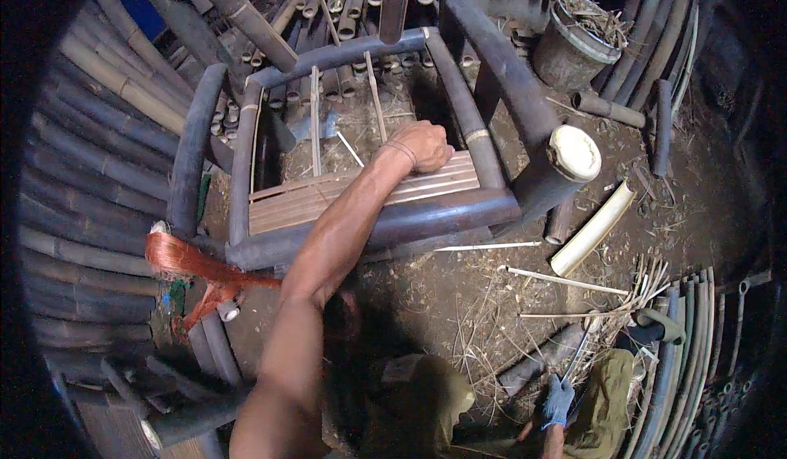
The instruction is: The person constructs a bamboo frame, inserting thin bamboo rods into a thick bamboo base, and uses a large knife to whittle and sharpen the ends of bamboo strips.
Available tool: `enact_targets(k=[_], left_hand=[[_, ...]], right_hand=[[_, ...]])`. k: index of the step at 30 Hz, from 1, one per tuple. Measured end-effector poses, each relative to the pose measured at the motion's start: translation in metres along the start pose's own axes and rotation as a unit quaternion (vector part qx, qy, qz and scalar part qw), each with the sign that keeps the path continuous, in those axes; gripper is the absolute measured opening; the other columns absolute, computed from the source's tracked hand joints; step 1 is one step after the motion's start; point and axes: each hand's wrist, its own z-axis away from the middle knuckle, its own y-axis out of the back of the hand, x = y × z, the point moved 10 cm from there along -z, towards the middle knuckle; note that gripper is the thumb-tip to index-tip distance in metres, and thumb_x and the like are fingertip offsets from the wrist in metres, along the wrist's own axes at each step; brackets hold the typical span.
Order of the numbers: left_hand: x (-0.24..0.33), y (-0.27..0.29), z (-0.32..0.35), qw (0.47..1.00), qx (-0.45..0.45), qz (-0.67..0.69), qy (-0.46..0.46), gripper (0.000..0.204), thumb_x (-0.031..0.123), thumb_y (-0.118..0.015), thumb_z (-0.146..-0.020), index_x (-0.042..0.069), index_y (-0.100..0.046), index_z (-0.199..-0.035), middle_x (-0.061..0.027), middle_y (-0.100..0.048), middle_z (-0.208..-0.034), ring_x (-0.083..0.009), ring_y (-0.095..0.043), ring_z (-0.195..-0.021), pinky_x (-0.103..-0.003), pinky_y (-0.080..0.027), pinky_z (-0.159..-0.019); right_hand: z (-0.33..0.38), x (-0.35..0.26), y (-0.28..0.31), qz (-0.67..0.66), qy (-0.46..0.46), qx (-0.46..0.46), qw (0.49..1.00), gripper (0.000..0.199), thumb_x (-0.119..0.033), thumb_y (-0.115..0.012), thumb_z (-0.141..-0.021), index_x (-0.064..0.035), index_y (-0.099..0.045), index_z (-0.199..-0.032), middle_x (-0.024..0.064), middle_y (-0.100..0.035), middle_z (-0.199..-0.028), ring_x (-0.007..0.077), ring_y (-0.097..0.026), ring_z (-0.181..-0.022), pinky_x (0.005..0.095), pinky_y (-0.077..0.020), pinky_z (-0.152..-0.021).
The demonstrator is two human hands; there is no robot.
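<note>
A dark bamboo chair frame [447, 211] stands before me, with pale bamboo slats [287, 205] laid side by side across the near part of its seat. My bare left hand [422, 146], string around the wrist, is closed at the far edge of the slats, near their right end; its fingertips are hidden. Two thin strips [316, 123] run from the back rail toward the slats. At the lower right, my right hand [557, 402], in a blue glove, is closed on a long thin blade [580, 344] low over the floor, beside a khaki trouser leg.
Orange-red twine [184, 258] hangs at the chair's front left corner. Dark bamboo poles [90, 250] line the left side. A split bamboo piece [592, 229] and thin splinters [484, 336] lie on the floor. A bucket of scraps [578, 45] stands at the back right.
</note>
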Motion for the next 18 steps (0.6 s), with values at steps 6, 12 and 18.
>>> enact_targets(k=[6,12,18], left_hand=[[-0.004,0.022,0.042,0.982,0.186,0.003,-0.017,0.044,0.041,-0.057,-0.090,0.004,-0.069,-0.108,-0.0245,-0.063,-0.117,-0.0409,-0.059,-0.111,-0.048,-0.045,-0.098],[-0.133,0.027,0.220,0.906,0.350,-0.112,0.208,0.056,0.047,-0.056,-0.091,0.000,-0.060,-0.122,-0.0222,-0.058,-0.125,-0.0402,-0.055,-0.115,-0.048,-0.041,-0.100],[-0.169,0.011,0.262,0.925,0.279,-0.010,0.258,0.053,0.049,-0.050,-0.094,-0.001,-0.068,-0.097,-0.0229,-0.066,-0.101,-0.0381,-0.061,-0.099,-0.049,-0.041,-0.093]], right_hand=[[-0.006,0.025,0.020,0.066,0.083,0.032,0.994,0.020,-0.013,-0.064,-0.093,-0.0057,-0.056,-0.076,-0.0051,-0.048,-0.067,0.0071,-0.039,-0.061,0.0278,-0.0306,-0.053],[-0.011,0.086,0.046,0.010,0.007,0.056,0.998,0.018,-0.013,-0.066,-0.092,0.0004,-0.057,-0.084,-0.0034,-0.049,-0.069,0.0085,-0.038,-0.062,0.0285,-0.0326,-0.055],[0.018,0.047,0.031,0.068,0.033,0.038,0.996,0.017,-0.011,-0.063,-0.092,-0.0048,-0.060,-0.076,-0.0046,-0.053,-0.068,0.0053,-0.041,-0.059,0.0242,-0.0312,-0.053]])
